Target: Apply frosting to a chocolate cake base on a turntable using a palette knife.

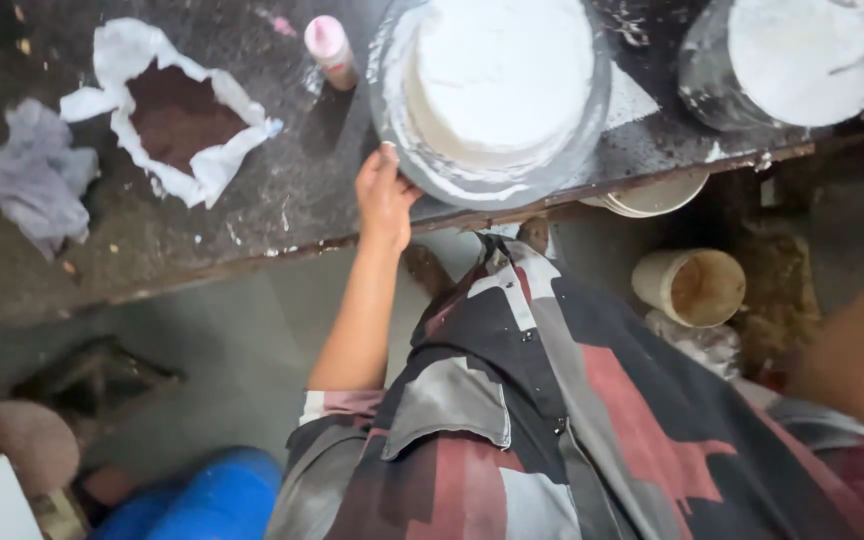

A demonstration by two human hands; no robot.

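Note:
A white frosted round cake point(497, 75) sits on a silver round board point(552, 165) at the front edge of a dark worktop point(282, 200). My left hand point(384, 195) reaches out and grips the board's near left rim, its fingers curled against the edge. Only my right forearm point(857, 355) shows at the right border; that hand is out of view. A second round white-covered cake or pan point(802, 55) stands at the far right of the worktop.
A torn white bag of brown powder point(177, 115), a crumpled grey cloth point(32, 175) and a small pink-capped bottle point(330, 45) lie on the worktop's left half. Below it are a beige cup point(692, 288), a pale bowl point(657, 195) and a blue container point(202, 500).

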